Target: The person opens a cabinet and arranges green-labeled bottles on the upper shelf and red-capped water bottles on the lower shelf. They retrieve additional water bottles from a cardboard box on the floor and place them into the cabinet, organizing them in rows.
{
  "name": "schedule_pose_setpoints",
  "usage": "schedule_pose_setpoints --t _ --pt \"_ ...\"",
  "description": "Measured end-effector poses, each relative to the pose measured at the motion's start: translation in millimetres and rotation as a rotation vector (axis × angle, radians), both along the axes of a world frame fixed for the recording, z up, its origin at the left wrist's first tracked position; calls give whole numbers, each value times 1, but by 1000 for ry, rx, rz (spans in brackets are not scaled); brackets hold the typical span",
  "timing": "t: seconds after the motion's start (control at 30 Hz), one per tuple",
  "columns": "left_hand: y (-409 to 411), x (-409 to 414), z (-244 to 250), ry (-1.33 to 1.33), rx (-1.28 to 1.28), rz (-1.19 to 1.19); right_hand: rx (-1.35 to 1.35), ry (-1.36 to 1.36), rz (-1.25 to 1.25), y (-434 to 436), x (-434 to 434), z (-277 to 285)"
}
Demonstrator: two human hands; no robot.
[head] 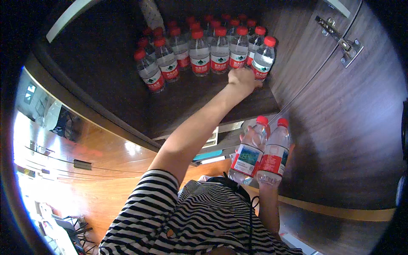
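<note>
My left hand [243, 79] reaches onto the dark wooden shelf [197, 92]. It touches or nearly touches the base of the front right water bottle [263, 60]; its fingers are partly hidden, so its grip is unclear. Several clear plastic bottles with red caps stand in rows there, among them a bottle [200, 60] at the front middle and another [149, 73] at the front left. Lower right, my right hand [251, 134], mostly hidden behind its load, holds two similar bottles side by side, a left one [247, 156] and a right one [274, 156], caps up.
An open cabinet door [338, 127] with a metal hinge [346, 47] stands on the right, a thin cable [314, 76] running along it. Below the shelf lie a teal item [207, 155] and a white tray-like thing [213, 137]. A glossy wooden surface [111, 156] curves along the left.
</note>
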State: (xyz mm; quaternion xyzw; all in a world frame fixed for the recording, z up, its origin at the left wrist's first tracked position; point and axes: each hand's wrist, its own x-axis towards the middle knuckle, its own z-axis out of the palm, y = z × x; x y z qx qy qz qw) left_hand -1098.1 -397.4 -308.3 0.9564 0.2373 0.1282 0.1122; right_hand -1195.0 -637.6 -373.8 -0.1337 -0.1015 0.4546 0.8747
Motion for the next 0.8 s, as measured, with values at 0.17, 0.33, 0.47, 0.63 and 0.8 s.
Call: schedule_pose_setpoints --t 0.17,0.33,0.47,0.63,0.8 --pt "-41 -160 39 171 -927 -450 -168 -95 -374 6 15 21" --pt "-55 -186 7 -349 -1045 -367 72 -131 -32 45 38 44" --pt "-10 -166 -19 -579 -1504 -434 130 -43 59 66 43 52" --pt "31 -127 -28 -689 -1279 -399 -237 -637 -573 71 57 52" --pt "32 -77 -34 -825 -969 -391 -354 -979 -861 88 90 48"
